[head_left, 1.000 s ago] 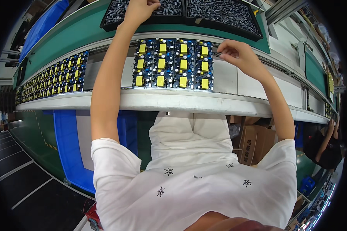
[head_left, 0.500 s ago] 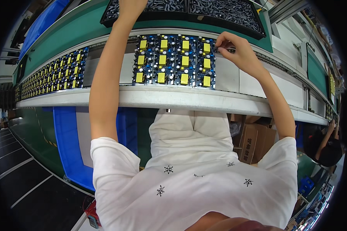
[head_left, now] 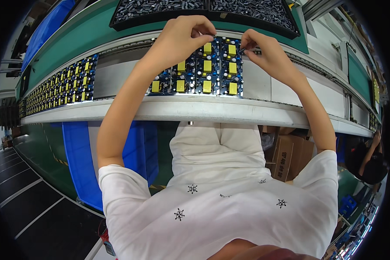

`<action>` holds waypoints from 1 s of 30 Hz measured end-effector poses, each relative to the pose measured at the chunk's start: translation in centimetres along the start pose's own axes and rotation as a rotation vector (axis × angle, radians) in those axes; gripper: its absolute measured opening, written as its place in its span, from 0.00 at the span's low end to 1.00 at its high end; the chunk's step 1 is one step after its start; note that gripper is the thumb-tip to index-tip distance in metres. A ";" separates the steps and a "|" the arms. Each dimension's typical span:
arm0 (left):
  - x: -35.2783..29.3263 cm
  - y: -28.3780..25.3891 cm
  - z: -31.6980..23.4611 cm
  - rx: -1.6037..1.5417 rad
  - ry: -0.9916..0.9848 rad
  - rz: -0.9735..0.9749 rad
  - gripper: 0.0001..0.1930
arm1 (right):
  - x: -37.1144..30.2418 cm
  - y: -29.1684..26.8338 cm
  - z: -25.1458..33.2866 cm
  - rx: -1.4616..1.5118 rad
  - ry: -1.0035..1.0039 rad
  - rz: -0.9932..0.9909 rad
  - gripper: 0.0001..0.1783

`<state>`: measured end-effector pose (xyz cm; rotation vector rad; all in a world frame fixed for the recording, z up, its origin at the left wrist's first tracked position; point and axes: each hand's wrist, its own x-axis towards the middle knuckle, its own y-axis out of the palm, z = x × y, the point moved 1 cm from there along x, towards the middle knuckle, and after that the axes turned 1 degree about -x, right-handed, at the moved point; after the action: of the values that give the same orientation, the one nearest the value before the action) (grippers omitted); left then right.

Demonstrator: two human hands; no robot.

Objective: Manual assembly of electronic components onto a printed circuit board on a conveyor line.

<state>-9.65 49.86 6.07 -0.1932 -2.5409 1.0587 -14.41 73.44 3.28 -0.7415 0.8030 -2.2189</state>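
— Blue and yellow fills our view: the circuit board panel point(head_left: 199, 71), a grid of blue boards with yellow block components, now sits on the conveyor rail point(head_left: 169, 108) right in front of us. Half a second ago our left hand point(head_left: 182, 37) was stretched up into the black parts tray point(head_left: 160, 9); it has since come back down to the panel's top edge.

— And is it holding anything?

— Its fingers are curled together, thumb against fingertips, as if pinching something small, but we cannot make out a part between them. Our right hand point(head_left: 266, 54) stays at the panel's upper right corner, thumb and forefinger closed on a small dark component point(head_left: 243, 50), just above the boards.

— So what do we make of the change?

— We judge that the left hand has fetched a piece from the tray and both hands are now placing parts into the top row. More populated panels point(head_left: 58, 89) sit along the rail to our left, well apart, and another person point(head_left: 370, 162) works at the far right.
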 end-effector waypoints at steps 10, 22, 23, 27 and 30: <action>-1.2 -0.5 1.6 0.045 -0.056 0.042 0.08 | 1.1 2.2 0.7 -0.150 -0.025 -0.018 0.09; -0.8 -0.8 2.7 0.067 -0.108 0.069 0.08 | 2.6 2.6 0.3 -0.197 -0.132 0.032 0.11; -0.8 -0.8 2.8 0.144 -0.028 0.080 0.08 | 2.8 2.8 0.2 -0.198 -0.145 0.032 0.11; -1.1 -0.3 3.0 0.359 0.176 0.087 0.06 | 5.4 0.9 2.5 -0.219 -0.156 0.061 0.08; -1.2 0.0 3.7 0.493 0.307 0.073 0.06 | 10.0 0.0 4.3 -0.370 -0.200 0.105 0.09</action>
<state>-10.04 47.11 3.38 -0.2867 -1.9506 1.5148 -17.71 64.67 8.86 -1.0523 1.1371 -1.8881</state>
